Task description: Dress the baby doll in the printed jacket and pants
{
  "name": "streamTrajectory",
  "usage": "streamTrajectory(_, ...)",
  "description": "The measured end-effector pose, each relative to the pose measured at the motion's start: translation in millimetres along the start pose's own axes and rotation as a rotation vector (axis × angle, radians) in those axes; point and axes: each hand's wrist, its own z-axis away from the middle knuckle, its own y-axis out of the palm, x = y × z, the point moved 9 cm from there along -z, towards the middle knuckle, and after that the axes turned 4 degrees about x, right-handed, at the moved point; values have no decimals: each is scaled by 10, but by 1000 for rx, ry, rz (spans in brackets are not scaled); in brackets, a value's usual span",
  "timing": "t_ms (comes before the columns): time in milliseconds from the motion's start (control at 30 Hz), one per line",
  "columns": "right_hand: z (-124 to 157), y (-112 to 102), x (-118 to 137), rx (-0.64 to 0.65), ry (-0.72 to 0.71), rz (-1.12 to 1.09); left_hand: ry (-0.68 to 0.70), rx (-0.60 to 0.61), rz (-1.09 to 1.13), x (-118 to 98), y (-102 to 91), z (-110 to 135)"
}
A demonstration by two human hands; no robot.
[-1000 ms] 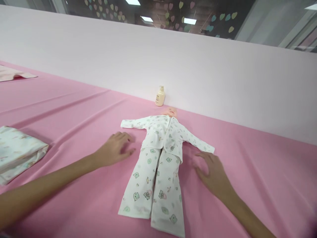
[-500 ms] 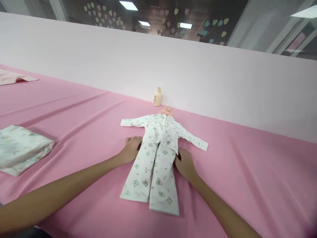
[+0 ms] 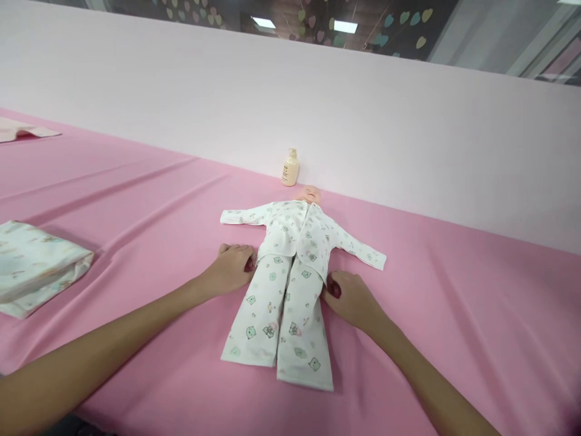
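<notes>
A baby doll (image 3: 311, 194) lies on its back, dressed in a white printed jacket (image 3: 281, 230) with its long sleeves spread. Matching white trousers (image 3: 261, 318) extend toward me, the legs side by side and flat; the jacket hem overlaps their top. At the left hip, my left hand (image 3: 230, 267) has curled fingers closed at the edge of the trousers. My right hand (image 3: 351, 297) pinches the trousers' other edge, just under the jacket hem. The fingertips of both hands are partly hidden by the cloth and the curled fingers. No feet show at the trouser cuffs.
A cream pump bottle (image 3: 290, 168) stands behind the doll's head against the white wall (image 3: 181, 91). Folded printed cloth (image 3: 40, 266) lies at left, and a pale pink cloth (image 3: 27, 129) farther back. Pink sheeting (image 3: 431, 315) with creases covers the surface.
Both hands have shifted slightly outward from the doll's hips, with fingers more curled. The doll and its clothes lie almost the same. The camera view has tipped down a little.
</notes>
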Motion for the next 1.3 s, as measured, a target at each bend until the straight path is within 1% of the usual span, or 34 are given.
streamTrajectory(67, 134, -169, 145, -71, 13, 42, 0, 9, 1, -17, -11, 20)
streamTrajectory(133, 360, -309, 444, -185, -40, 60, 3, 15, 6, -36, -11, 39)
streamTrajectory(167, 496, -320, 644, -218, -99, 57, 4, 15, 5, -43, -9, 50)
streamTrajectory(200, 634, -273, 865, -212, -177, 50, 4, 12, 2, -50, -7, 64)
streamTrajectory(267, 895, -74, 1271, -160, -322, 44, 4, -6, -4, -64, -8, 101)
streamTrajectory(333, 1076, 160, 1537, -139, -394, 113, 4, -39, -7, -84, -21, 150)
streamTrajectory(367, 1119, 266, 1605, -148, -398, 170, 6, -61, -10, -100, -36, 182)
streamTrajectory(467, 1108, 482, 1632, -211, -358, 337, 23, -110, -20, -180, -87, 342)
streamTrajectory(567, 1042, 554, 1599, -255, -357, 383, 53, -109, 14, -306, -107, 666)
streamTrajectory(633, 1021, 530, 1591, -262, -370, 323, 70, -96, 56, -396, -88, 968)
streamTrajectory(700, 1010, 447, 1584, -270, -359, 210, 78, -95, 96, -469, -52, 1270)
streamTrajectory(767, 996, 332, 1585, -281, -335, 87, 84, -119, 140, -516, -24, 1494)
streamTrajectory(800, 985, 272, 1594, -289, -325, 34, 94, -135, 172, -535, -16, 1564)
streamTrajectory(900, 953, 129, 1646, -310, -312, -61, 137, -174, 265, -579, -23, 1623)
streamTrajectory(967, 949, 94, 1690, -316, -310, -50, 144, -200, 283, -599, -73, 1615)
streamTrajectory(1100, 1030, 162, 1761, -298, -330, 76, 133, -275, 201, -656, -245, 1707)
streamTrajectory(1167, 1103, 222, 1787, -293, -354, 137, 146, -292, 144, -675, -282, 1793)
streamTrajectory(1233, 1174, 280, 1803, -289, -373, 188, 177, -278, 80, -673, -245, 1866)
streamTrajectory(1300, 1239, 323, 1805, -278, -392, 219, 213, -245, 4, -652, -158, 1921)
